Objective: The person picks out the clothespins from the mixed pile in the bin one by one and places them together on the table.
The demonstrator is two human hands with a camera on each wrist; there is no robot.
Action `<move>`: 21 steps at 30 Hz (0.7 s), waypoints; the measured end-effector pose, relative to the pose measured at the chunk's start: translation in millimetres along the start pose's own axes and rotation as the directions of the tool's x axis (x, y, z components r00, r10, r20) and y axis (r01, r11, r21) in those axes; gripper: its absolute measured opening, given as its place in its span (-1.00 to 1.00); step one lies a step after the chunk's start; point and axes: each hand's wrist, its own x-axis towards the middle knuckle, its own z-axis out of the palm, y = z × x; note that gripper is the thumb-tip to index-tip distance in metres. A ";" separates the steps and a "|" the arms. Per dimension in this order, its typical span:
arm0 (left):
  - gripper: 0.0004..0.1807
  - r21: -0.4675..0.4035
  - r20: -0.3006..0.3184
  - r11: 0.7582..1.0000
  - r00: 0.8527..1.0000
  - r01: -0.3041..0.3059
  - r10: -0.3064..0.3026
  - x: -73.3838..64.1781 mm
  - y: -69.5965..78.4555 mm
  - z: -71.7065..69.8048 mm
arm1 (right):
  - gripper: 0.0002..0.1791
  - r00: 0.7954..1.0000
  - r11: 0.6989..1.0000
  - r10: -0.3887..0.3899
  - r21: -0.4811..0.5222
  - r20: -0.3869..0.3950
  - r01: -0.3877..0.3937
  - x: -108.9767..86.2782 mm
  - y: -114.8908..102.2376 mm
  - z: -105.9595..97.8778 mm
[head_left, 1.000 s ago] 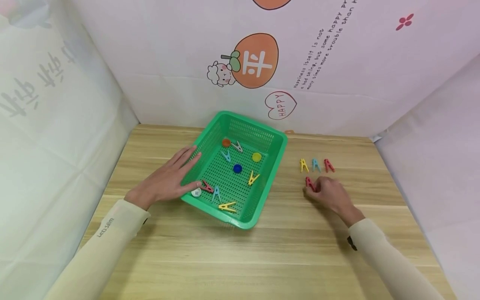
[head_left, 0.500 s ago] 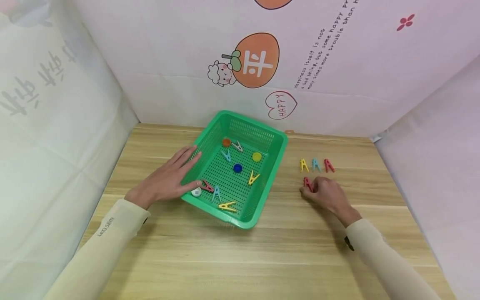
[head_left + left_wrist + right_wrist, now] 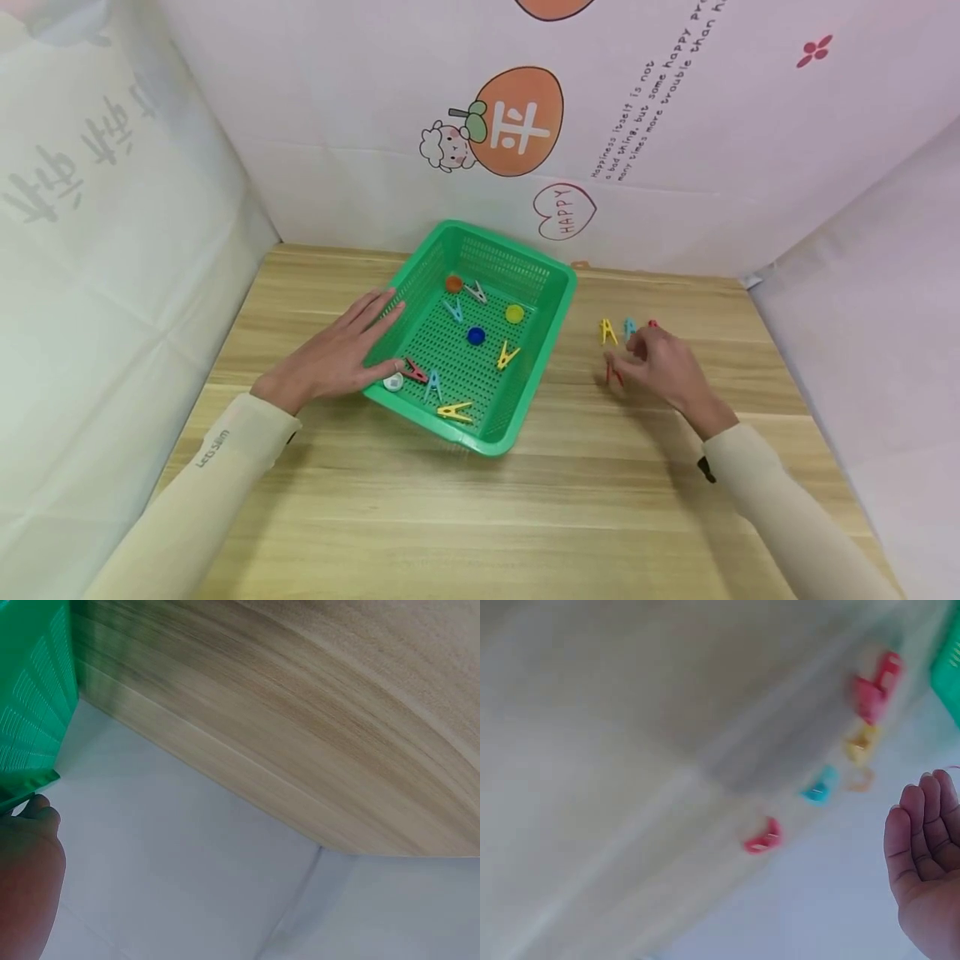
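Note:
My left hand (image 3: 337, 354) rests on the left rim of a green plastic basket (image 3: 491, 445), fingers straight, the thumb reaching over the edge. On the table right of the basket lies a red clothespin (image 3: 614, 375), partly covered by my right hand (image 3: 666, 373), which hovers just over it. In the right wrist view that hand (image 3: 928, 862) has loosely bent fingers with nothing between them, apart from the red clothespin (image 3: 876, 690). Behind it is a row: a yellow clothespin (image 3: 608, 331), a blue clothespin (image 3: 630, 328) and another red clothespin (image 3: 653, 323), mostly hidden by the hand.
Inside the basket lie several clothespins, among them a grey clothespin (image 3: 476, 292) and a yellow clothespin (image 3: 506, 357). Round caps lie there too: an orange cap (image 3: 453, 284), a blue cap (image 3: 476, 336) and a yellow cap (image 3: 514, 313). Fabric walls (image 3: 337, 192) enclose the table.
My right hand slid the red clothespin slightly left, then let go and rose off it. The left hand stays on the basket.

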 end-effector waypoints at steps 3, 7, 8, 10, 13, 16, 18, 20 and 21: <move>-0.04 -0.005 -0.001 1.000 1.000 0.002 -0.002 -0.9 -0.2 0.8 | -0.59 1.000 1.000 -0.007 0.003 -0.005 0.007 13.7 -10.3 -6.5; -0.04 -0.005 -0.007 1.000 1.000 0.002 -0.002 -1.4 -0.6 2.4 | -0.56 0.999 0.999 -0.029 -0.014 0.020 0.029 33.3 -29.4 -15.5; -0.04 -0.002 -0.008 1.000 1.000 0.000 0.000 -1.3 -0.8 2.8 | -0.54 0.999 0.999 -0.039 -0.021 0.030 0.039 38.3 -34.6 -17.5; -0.03 0.000 -0.009 1.000 1.000 -0.004 0.004 -0.6 -1.0 3.4 | -0.51 0.997 0.998 -0.056 -0.025 0.050 0.057 48.1 -45.5 -21.2; -0.04 -0.004 -0.013 1.000 1.000 -0.008 0.008 0.4 -0.7 3.4 | -0.49 0.992 0.994 -0.103 -0.036 0.070 0.106 63.1 -60.8 -24.9; -0.04 -0.010 -0.014 1.000 1.000 -0.011 0.011 0.7 -0.3 2.8 | -0.50 0.980 0.982 -0.181 -0.043 0.079 0.185 76.9 -75.6 -26.3; -0.05 -0.010 -0.013 1.000 1.000 -0.010 0.010 0.7 -0.5 2.8 | -0.50 0.966 0.967 -0.245 -0.047 0.084 0.249 85.2 -85.3 -25.8; -0.05 -0.009 -0.010 1.000 1.000 -0.011 0.011 1.1 -0.6 2.5 | -0.50 0.950 0.951 -0.301 -0.048 0.087 0.306 91.8 -95.0 -24.5; -0.05 -0.009 -0.009 1.000 1.000 -0.009 0.009 1.3 -0.7 2.4 | -0.50 0.941 0.942 -0.326 -0.048 0.092 0.332 94.6 -100.2 -23.9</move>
